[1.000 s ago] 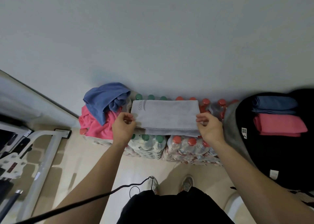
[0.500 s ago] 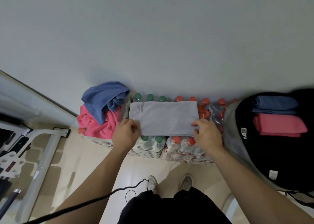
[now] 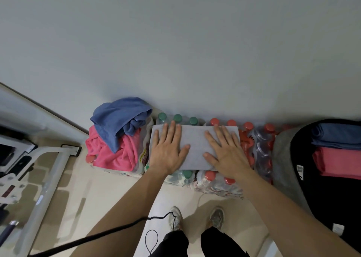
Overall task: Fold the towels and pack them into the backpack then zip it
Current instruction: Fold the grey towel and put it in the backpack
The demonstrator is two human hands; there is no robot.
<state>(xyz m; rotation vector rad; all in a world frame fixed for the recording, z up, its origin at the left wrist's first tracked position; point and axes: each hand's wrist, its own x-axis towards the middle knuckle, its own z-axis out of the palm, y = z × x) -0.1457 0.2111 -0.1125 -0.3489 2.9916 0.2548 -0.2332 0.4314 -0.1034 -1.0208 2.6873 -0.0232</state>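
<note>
A grey towel [image 3: 195,145], folded into a rectangle, lies on top of shrink-wrapped packs of water bottles [image 3: 259,149]. My left hand [image 3: 168,149] lies flat on its left half, fingers straight. My right hand [image 3: 224,149] presses flat on its right half. Left of the grey towel sits a crumpled blue towel [image 3: 119,120] on top of a crumpled pink towel [image 3: 115,153]. At the right edge the black backpack [image 3: 322,188] lies open, with a folded blue towel [image 3: 338,137] and a folded pink towel [image 3: 340,162] inside it.
A pale wall rises right behind the bottle packs. White metal equipment [image 3: 45,178] stands on the tiled floor at the left. A black cable [image 3: 117,227] runs across the floor by my feet [image 3: 195,217].
Both hands let go of the grey towel's near edge after folding it over, then moved onto its top and now lie flat on it.
</note>
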